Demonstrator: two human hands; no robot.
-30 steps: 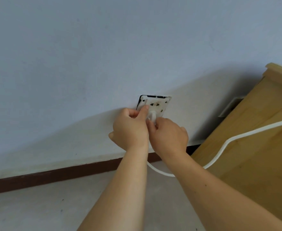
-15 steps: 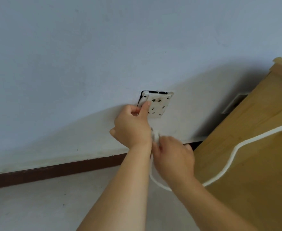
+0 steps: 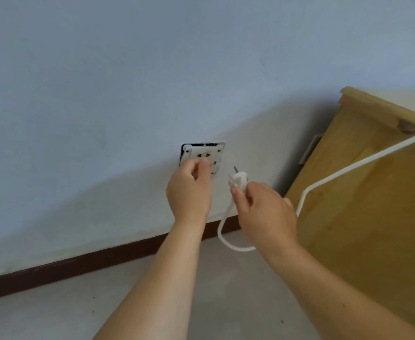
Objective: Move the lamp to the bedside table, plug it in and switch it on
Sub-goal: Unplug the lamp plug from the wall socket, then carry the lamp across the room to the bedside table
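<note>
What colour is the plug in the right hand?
White, with metal prongs; the head view shows the plug clearly.

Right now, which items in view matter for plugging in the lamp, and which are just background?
Job items:
plug, held in right hand
white cord
wall socket, steadied by left hand

Background:
wooden bedside cabinet
skirting board
</note>
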